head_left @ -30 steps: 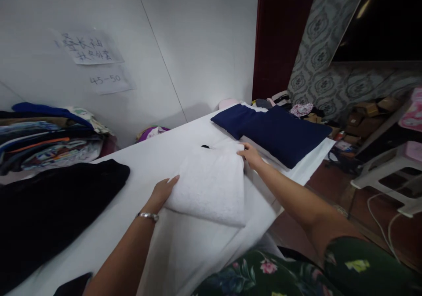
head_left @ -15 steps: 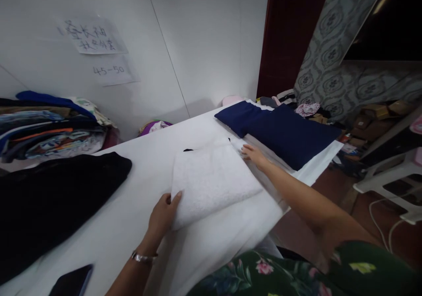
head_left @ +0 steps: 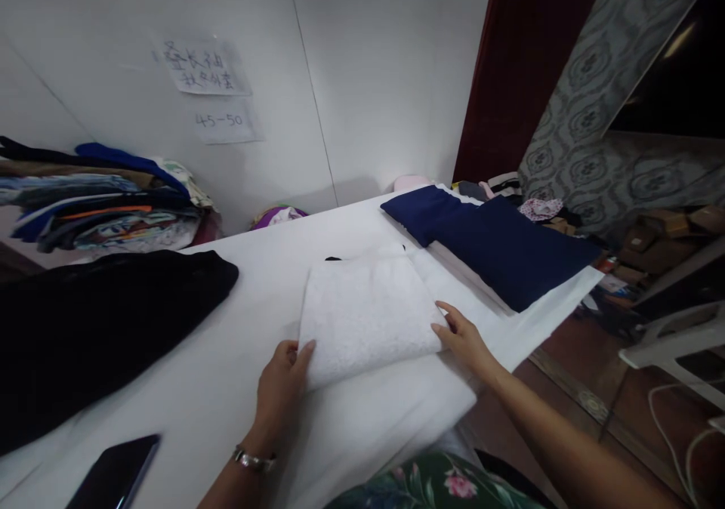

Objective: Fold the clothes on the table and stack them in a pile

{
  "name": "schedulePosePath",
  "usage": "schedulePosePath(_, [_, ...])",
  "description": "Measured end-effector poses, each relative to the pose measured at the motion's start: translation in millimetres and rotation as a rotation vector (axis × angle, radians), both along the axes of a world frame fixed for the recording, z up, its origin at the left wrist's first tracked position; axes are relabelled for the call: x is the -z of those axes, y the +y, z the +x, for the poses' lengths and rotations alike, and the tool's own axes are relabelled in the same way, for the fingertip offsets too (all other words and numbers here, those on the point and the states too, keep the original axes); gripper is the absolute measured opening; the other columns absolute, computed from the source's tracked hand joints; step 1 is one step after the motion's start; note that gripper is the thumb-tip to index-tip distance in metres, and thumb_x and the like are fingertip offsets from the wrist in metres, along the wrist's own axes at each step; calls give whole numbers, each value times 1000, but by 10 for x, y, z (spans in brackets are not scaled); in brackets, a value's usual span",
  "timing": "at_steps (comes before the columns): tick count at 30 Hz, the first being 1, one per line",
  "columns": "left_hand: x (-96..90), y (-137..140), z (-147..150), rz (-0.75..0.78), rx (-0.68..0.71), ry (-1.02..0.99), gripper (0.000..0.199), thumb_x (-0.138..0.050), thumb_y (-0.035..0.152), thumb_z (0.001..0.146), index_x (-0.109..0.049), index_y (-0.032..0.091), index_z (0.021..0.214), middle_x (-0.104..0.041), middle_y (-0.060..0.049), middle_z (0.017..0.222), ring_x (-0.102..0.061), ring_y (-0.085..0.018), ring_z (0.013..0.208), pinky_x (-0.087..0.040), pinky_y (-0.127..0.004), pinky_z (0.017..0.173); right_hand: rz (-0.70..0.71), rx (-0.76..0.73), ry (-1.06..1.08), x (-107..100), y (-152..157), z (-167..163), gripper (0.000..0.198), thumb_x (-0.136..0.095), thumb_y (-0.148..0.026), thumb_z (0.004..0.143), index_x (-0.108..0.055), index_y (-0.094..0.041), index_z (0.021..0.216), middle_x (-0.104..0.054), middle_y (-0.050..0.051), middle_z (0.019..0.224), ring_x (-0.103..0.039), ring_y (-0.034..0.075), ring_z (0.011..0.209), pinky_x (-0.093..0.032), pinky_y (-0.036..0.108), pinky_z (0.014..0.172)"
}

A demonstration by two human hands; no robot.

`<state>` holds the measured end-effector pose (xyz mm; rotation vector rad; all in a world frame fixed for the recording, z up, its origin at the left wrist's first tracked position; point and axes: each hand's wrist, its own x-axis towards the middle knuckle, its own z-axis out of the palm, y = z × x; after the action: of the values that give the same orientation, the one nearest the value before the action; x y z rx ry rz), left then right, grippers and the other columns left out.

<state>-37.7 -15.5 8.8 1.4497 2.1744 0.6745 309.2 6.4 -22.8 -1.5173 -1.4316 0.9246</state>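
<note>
- White wall panels [head_left: 390, 78] fill the upper middle of the frame, two paper notes [head_left: 207, 67] stuck at upper left; below them stretches a white-topped bench [head_left: 272, 290].
- From where I stand, a folded white cloth [head_left: 362, 320] lies at the centre of the frame, near the bench's front edge.
- The left hand [head_left: 283, 380] grips its lower left corner, thumb on top; the right hand [head_left: 461, 335] pinches its right edge, the rest of its fingers hidden.
- Dark blue fabric [head_left: 487, 245] lies to the right of centre, a black garment [head_left: 102, 335] at left, a phone [head_left: 116, 471] at lower left.
- If one hand pulled harder than the other, the layers could slide and the fold skew, I'd judge.
- A loose pinch could let the right edge drop open; dragging towards the front could ruck up the white material underneath.
</note>
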Motion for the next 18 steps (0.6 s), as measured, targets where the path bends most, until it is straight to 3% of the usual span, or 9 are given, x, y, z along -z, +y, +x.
schedulePosePath(4, [29,27,-17,-29,43,93,34,-41,57,85,-50,24,85,-63,-1,70,-62,-24,69,-40,-32,62,7,-11,-107,46,10,20,54,-60,-42,79,-57,-24,130,-61,-2,73,-52,17,64,-43,31,64])
schedulePosePath(8, [11,43,-99,-75,74,45,38,-43,59,83,-54,23,88,-66,-3,74,-63,-25,73,-42,-33,64,-6,-46,-197,-3,22,94,53,-58,-43,80,-57,-23,130,-65,1,78,-57,20,67,-48,35,68])
schedulePosePath(11, [-54,77,-104,7,26,54,51,-42,61,83,-55,19,109,-69,-9,95,-65,-27,84,-48,-36,71,101,-52,-342,-157,79,80,54,-56,-43,82,-54,-24,133,-66,8,108,-62,25,91,-49,41,83])
schedulePosePath(14, [-177,234,58,226,125,189,57,-40,55,87,-49,16,129,-57,-14,131,-55,-28,118,-44,-40,95,238,-97,-447,-364,268,-142,52,-52,-42,86,-51,-27,135,-49,8,141,-44,27,130,-37,45,107])
schedulePosePath(18, [-299,678,401,291,424,394,57,-41,47,90,-44,17,139,-32,-11,154,-22,-28,144,-18,-46,116,237,-298,-609,-578,774,-661,60,-45,-46,91,-39,-20,145,-23,9,157,-15,27,146,-19,45,116])
